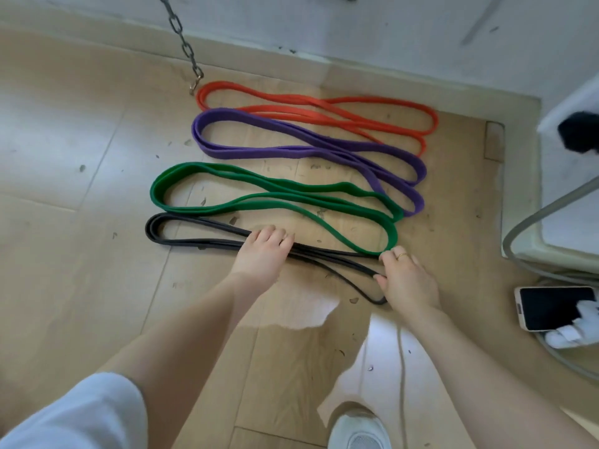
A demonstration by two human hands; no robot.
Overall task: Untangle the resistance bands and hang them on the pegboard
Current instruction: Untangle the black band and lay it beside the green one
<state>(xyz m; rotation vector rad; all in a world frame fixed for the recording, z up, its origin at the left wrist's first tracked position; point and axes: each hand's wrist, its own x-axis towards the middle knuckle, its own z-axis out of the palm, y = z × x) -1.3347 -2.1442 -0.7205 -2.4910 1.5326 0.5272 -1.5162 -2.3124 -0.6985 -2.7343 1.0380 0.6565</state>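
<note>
Sorting four looped resistance bands laid side by side on a wooden floor [81, 134].

Going left to right: a white sleeve [74, 413] fills the lower left corner; a metal chain [181, 37] hangs down near the wall, ending just beside the orange band [324, 106]. Below that lie the purple band [291, 137], the green band [259, 186] and, nearest the person, the black band [194, 243], each folded into long loops. The left hand [262, 254] rests on the black band's middle, fingers curled down over its strands. The right hand [408, 283] sits at the black band's right end, fingers bent around the loop and touching the green band's tip. A white shoe [359, 429] stands below, and a phone [551, 307] lies at the far right.
</note>
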